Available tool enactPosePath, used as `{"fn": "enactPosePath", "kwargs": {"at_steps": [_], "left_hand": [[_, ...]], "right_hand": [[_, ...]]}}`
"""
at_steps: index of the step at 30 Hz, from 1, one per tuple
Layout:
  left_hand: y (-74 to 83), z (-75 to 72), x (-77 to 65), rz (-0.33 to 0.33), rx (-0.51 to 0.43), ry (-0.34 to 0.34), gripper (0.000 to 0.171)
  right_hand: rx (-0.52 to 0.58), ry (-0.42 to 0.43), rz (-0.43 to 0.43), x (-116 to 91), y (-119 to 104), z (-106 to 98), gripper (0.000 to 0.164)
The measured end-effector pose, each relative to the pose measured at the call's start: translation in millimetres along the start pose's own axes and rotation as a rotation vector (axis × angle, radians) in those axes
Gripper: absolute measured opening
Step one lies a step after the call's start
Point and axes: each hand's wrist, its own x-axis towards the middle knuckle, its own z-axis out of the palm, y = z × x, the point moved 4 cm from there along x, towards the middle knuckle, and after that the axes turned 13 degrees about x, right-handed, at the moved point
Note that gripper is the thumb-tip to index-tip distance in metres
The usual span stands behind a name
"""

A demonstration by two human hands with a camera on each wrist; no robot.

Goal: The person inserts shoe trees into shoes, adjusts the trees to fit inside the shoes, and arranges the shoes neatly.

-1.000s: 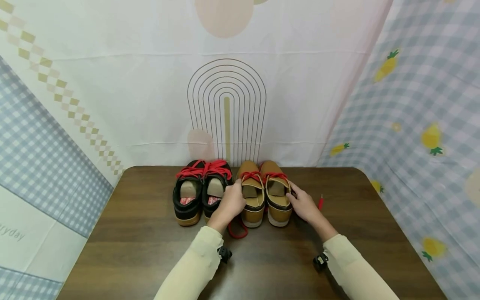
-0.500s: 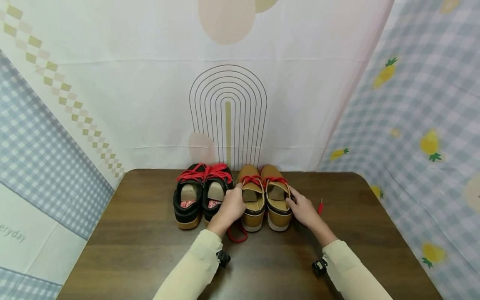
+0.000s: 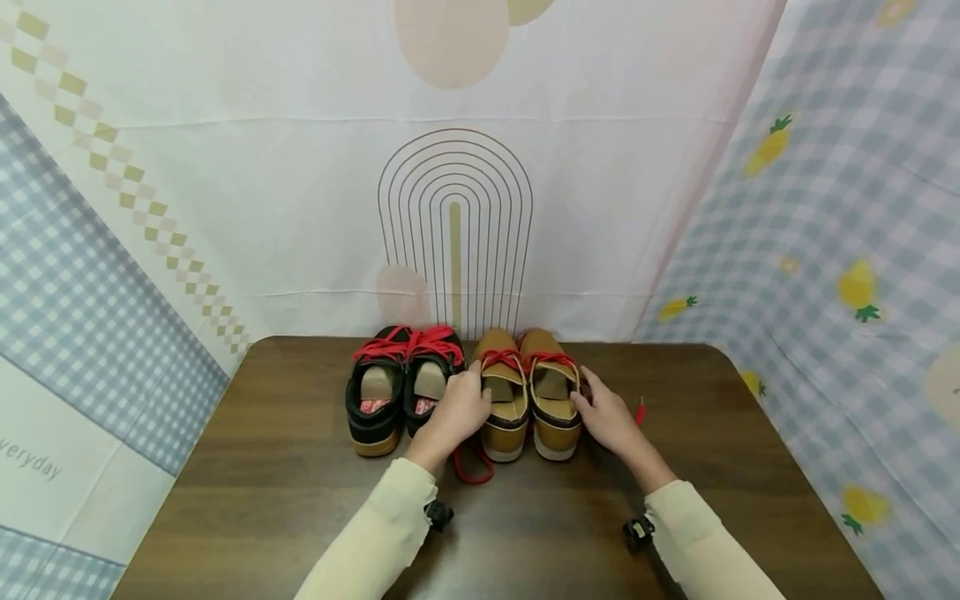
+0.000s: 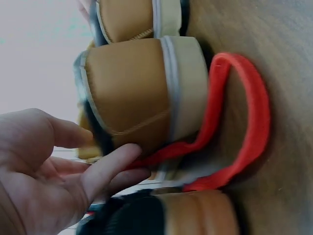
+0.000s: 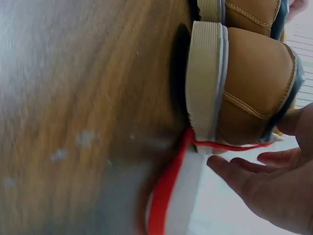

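A pair of tan shoes with red laces stands side by side on the wooden table, the left shoe [image 3: 504, 437] beside the right shoe [image 3: 557, 435]. In the head view my left hand [image 3: 461, 406] is at the outer side of the left tan shoe, thumb at the collar and straight fingers along its side. My right hand [image 3: 609, 417] is at the outer side of the right tan shoe. In the right wrist view its thumb overlaps the collar while the extended fingers stand apart from the side. A red lace [image 4: 254, 112] loops beside the left shoe's heel.
Left of my left hand stands a pair of black shoes [image 3: 372, 429] with red laces. A red lace end [image 3: 641, 411] lies right of the tan pair. The wooden table [image 3: 262, 500] backs onto a patterned white cloth [image 3: 315, 208]; checked cloth [image 3: 795, 317] hangs at the right.
Both hands loosen: the left hand shifts slightly left and the right hand's fingers spread a little from the shoe. The shoes keep their places on the table; the head view tilts slightly.
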Motion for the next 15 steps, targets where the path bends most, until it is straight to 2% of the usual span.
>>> {"fn": "enactPosePath", "kwargs": {"at_steps": [8,11,15], "left_hand": [[12.6,-46.8,-20.7,0.122,0.042,0.160,0.063],[13.8,-56.8,-28.0,0.166,0.104,0.220,0.065],[12.4,-61.0,-35.5,0.218,0.198,0.290,0.069]], "right_hand": [[-0.192,0.121,-0.173,-12,-40,-16,0.066],[-0.295,0.169,-0.247,-17,-56,-19,0.066],[-0.420,0.217,-0.323,-23,-74,-21,0.064]]}}
